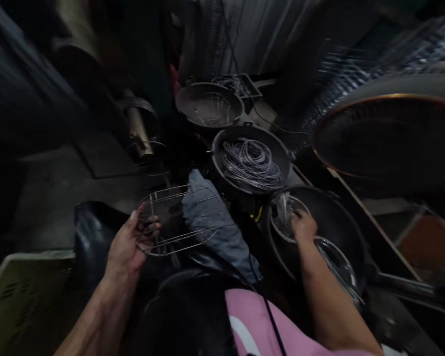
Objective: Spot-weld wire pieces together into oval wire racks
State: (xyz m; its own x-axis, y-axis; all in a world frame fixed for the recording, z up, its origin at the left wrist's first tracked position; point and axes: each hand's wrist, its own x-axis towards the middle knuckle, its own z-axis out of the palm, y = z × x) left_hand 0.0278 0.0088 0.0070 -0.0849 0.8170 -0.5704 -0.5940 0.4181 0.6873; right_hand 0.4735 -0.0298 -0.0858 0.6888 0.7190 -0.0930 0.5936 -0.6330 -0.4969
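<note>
My left hand (128, 242) grips the near end of an oval wire rack (178, 220), holding it flat above my knee in grey trousers (211, 222). My right hand (303, 226) reaches down into a dark round pan (341, 222) at the right and rests on a wire ring (286, 217) lying in it; whether the fingers are closed on the ring is unclear. More wire rings (337, 267) lie under my right forearm in the same pan.
A black pan with several coiled wire rings (250, 163) sits ahead, another pan with wire pieces (209, 106) behind it. A large round dark disc with a copper rim (385, 133) stands at the right. A pale crate (25, 296) lies bottom left. The surroundings are dim.
</note>
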